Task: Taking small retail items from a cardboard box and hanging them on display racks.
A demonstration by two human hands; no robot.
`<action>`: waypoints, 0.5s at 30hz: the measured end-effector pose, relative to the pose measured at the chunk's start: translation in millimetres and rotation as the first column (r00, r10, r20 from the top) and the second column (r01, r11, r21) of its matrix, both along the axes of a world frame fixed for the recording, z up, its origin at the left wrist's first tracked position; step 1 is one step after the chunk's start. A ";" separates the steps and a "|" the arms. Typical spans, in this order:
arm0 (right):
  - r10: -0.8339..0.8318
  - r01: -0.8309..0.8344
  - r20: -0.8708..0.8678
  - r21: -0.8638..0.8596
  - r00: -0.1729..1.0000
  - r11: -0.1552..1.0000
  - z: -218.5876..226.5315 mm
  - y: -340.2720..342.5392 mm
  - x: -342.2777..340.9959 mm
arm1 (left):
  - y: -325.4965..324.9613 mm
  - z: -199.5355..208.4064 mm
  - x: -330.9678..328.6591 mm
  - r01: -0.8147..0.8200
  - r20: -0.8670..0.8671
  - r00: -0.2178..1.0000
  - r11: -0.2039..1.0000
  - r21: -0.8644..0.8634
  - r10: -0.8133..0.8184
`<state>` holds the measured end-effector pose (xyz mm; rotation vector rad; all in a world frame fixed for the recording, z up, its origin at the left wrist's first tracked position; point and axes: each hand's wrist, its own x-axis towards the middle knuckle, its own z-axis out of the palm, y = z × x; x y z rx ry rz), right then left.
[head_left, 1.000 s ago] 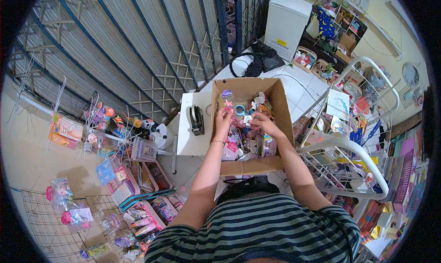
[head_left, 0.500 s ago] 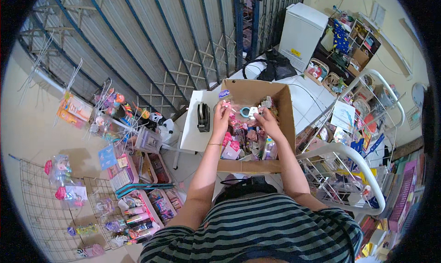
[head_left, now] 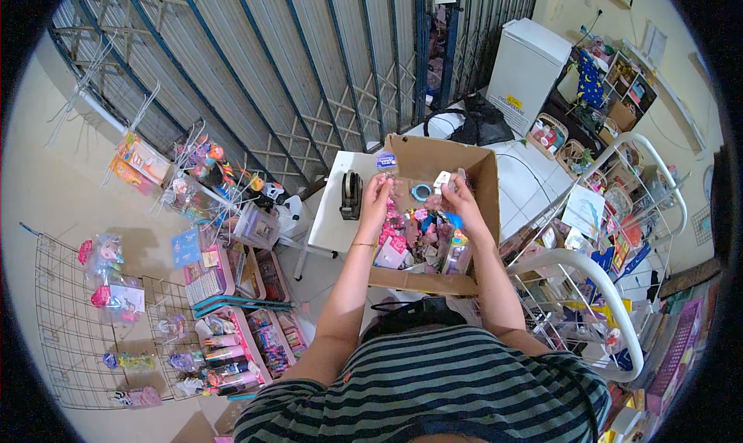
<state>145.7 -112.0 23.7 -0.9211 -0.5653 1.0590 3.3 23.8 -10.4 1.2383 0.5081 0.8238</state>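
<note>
An open cardboard box (head_left: 486, 203) in front of me holds a jumble of small, mostly pink goods (head_left: 396, 238) and clear packaging. Over its left side my left hand (head_left: 376, 199) is closed in a pinch, right below a blue-and-white label (head_left: 386, 161). What lies between those fingers is too small to make out. Across from it, my right hand (head_left: 463, 205) is closed on a small white card (head_left: 442, 181). Between the hands, a light blue ring (head_left: 420, 192) shows inside the box.
A black tape dispenser (head_left: 350, 195) stands on a white table (head_left: 329, 226) left of the box. To the right is a white-framed wire rack (head_left: 596, 269) full of goods. Pink trays (head_left: 240, 358) and a wire grid (head_left: 70, 335) are at lower left. Beyond are a folding metal gate (head_left: 255, 64) and a white cabinet (head_left: 529, 71).
The view has shifted, so the surroundings sit further right. My right hand has lifted the white card slightly away from the blue ring. My left hand stays pinched near the blue label.
</note>
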 end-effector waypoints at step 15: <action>-0.002 0.022 0.165 -0.118 0.986 0.993 4.5 21.9 -8.9 | -15.6 18.4 -8.5 -0.065 0.050 0.997 0.998 -0.018 0.066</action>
